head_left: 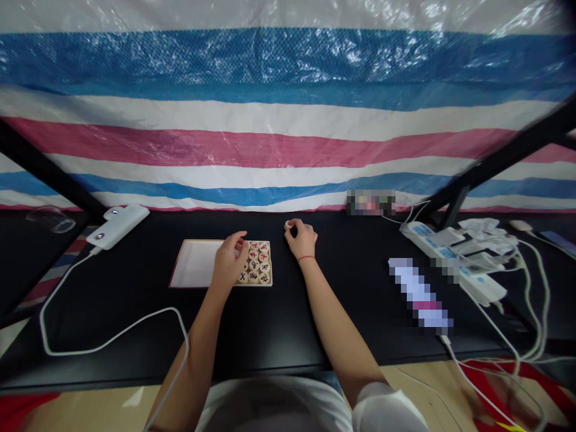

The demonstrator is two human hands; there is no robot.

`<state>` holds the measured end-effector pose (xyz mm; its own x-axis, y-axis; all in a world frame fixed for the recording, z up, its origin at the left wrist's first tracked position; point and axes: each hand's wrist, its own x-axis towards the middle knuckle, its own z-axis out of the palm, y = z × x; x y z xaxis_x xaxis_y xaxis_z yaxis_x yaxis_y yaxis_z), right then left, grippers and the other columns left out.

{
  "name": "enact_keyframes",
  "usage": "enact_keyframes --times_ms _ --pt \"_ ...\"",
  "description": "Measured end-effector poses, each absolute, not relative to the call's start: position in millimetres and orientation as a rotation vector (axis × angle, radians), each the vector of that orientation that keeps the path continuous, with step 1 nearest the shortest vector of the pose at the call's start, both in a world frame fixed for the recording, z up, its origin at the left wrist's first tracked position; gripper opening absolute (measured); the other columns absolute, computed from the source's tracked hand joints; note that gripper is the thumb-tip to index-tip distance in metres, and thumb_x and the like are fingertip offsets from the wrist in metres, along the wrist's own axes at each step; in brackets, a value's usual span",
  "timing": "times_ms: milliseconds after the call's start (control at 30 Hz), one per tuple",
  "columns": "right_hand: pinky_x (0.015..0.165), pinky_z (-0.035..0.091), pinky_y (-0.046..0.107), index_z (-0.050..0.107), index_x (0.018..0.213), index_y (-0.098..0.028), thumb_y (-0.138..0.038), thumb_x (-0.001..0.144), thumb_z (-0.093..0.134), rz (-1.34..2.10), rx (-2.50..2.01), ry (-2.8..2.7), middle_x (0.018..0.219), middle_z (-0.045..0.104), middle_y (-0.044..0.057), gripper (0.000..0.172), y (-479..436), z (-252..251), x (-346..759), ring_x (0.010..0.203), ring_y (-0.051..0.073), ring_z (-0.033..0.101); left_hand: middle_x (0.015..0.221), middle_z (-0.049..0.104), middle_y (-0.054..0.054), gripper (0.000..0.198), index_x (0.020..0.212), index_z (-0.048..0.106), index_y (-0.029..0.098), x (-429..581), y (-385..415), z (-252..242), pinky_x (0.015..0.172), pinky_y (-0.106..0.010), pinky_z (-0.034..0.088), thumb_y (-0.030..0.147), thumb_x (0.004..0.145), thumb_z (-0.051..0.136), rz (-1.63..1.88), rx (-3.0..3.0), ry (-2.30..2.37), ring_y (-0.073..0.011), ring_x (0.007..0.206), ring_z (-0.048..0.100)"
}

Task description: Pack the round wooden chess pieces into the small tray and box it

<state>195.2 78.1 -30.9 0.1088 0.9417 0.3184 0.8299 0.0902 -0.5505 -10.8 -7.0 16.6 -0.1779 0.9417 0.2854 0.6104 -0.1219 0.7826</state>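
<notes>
A shallow white tray (pixel 194 264) lies on the black table (pixel 279 324), with several round wooden chess pieces (pixel 258 264) packed in its right end. My left hand (pixel 230 259) rests over the tray, fingers curled down onto the pieces at the group's left edge; whether it grips one is hidden. My right hand (pixel 301 239) is just beyond the tray's right corner, pinching a single round piece (pixel 288 225) between thumb and fingers above the table. A red string circles my right wrist.
A white power bank (pixel 117 225) with a long white cable (pixel 108 345) lies at the left. White power strips (pixel 454 261) with several plugs and cables crowd the right. A striped tarp hangs behind. Black diagonal frame bars stand at both sides.
</notes>
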Motion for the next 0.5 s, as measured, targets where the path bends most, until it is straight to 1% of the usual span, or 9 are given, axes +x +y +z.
enact_keyframes --times_ms 267,400,500 --pt "0.086 0.035 0.038 0.06 0.103 -0.024 -0.028 0.085 0.054 0.232 -1.74 -1.735 0.093 0.067 0.005 0.019 80.9 -34.3 195.9 0.098 0.024 0.054 0.088 0.067 -0.004 0.029 0.11 0.064 0.02 -14.2 -8.0 18.7 0.079 -0.032 0.049 0.031 0.086 0.05 1.191 1.667 1.863 -0.0163 0.076 0.06" --pt "0.087 0.035 0.038 0.058 0.109 -0.024 -0.028 0.082 0.057 0.254 -1.725 -1.719 0.099 0.069 0.006 0.027 81.5 -35.3 196.1 0.099 0.025 0.054 0.089 0.068 -0.003 0.029 0.109 0.065 0.021 -16.5 -7.7 17.2 0.08 -0.033 0.048 0.031 0.086 0.05 1.193 1.666 1.885 -0.0169 0.078 0.061" --pt "0.088 0.036 0.039 0.057 0.111 -0.023 -0.028 0.083 0.056 0.258 -1.729 -1.712 0.101 0.069 0.006 0.029 82.2 -36.0 196.3 0.1 0.025 0.054 0.089 0.068 -0.004 0.029 0.108 0.065 0.021 -17.8 -7.3 17.0 0.078 -0.032 0.048 0.031 0.086 0.05 1.192 1.665 1.889 -0.0171 0.078 0.061"
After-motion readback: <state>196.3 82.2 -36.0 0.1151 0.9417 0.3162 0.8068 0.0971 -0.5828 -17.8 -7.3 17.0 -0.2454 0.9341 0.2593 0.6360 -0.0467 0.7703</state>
